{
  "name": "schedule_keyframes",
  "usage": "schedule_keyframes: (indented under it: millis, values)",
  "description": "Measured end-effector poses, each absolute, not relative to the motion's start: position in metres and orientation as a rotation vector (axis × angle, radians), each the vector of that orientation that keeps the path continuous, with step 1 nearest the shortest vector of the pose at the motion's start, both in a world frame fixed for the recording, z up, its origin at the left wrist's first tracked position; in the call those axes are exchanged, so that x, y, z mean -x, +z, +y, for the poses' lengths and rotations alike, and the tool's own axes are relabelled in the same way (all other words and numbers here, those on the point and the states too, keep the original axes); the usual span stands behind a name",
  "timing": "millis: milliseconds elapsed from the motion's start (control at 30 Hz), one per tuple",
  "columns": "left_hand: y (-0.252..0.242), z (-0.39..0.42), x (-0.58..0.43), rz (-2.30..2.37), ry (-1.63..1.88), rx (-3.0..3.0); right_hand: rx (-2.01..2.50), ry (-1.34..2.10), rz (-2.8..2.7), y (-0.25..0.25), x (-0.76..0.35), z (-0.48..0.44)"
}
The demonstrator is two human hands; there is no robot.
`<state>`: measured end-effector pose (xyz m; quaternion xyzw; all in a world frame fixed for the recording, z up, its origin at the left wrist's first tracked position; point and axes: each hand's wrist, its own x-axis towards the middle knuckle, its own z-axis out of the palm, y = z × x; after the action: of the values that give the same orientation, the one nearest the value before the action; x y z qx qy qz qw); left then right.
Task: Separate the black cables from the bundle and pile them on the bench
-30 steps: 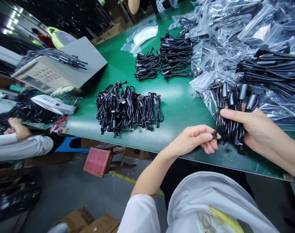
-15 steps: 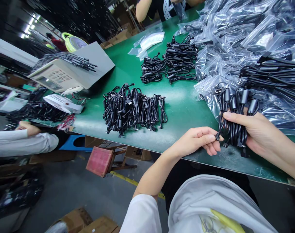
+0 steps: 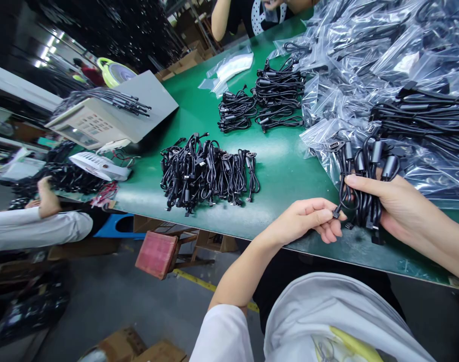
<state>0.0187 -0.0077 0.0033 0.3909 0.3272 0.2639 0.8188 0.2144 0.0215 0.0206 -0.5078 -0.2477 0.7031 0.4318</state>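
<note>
Several coiled black cables (image 3: 362, 196), with thick barrel-shaped parts at the top and plugs hanging below, are gripped in my right hand (image 3: 393, 198) over the table's near edge. My left hand (image 3: 314, 218) pinches the small plug (image 3: 335, 213) of one of these cables between thumb and forefinger, its other fingers loosely curled. To the left, a heap of coiled black cables (image 3: 209, 173) lies on the green table (image 3: 280, 176). Two smaller stacks, a left cable stack (image 3: 236, 111) and a right cable stack (image 3: 278, 90), lie farther back.
Clear plastic bags (image 3: 350, 65) cover the right side, with more black cables (image 3: 426, 118) on them. Flat bags (image 3: 231, 68) lie at the back. A grey machine (image 3: 112, 113) and white fan (image 3: 99, 165) stand left. Co-workers' arms show left and far. A red stool (image 3: 156, 254) stands below.
My hands keep almost the same hold on the cables and the plug. At the left, the co-worker's hand has risen. The view has shifted slightly.
</note>
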Motion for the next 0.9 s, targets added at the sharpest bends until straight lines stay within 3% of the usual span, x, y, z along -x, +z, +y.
schedule_keyframes:
  millis: [400,600,667,733,900]
  values:
    - [-0.005,-0.028,-0.007,0.986,0.566,-1.334,1.332,1.792,-1.041,0.011,-0.226,0.024]
    - [0.003,-0.047,0.047,1.189,0.682,-1.495,1.394,1.81,-1.421,0.046,-0.2,0.055]
    - [-0.001,-0.048,0.059,1.214,0.758,-1.39,1.385,1.635,-1.739,0.065,-0.174,0.086]
    - [-0.006,-0.047,0.063,1.186,0.798,-1.317,1.344,1.156,-2.157,0.082,-0.136,0.129]
    - [-0.01,-0.042,0.064,1.122,0.79,-1.391,1.389,0.551,-2.297,0.099,-0.013,0.265]
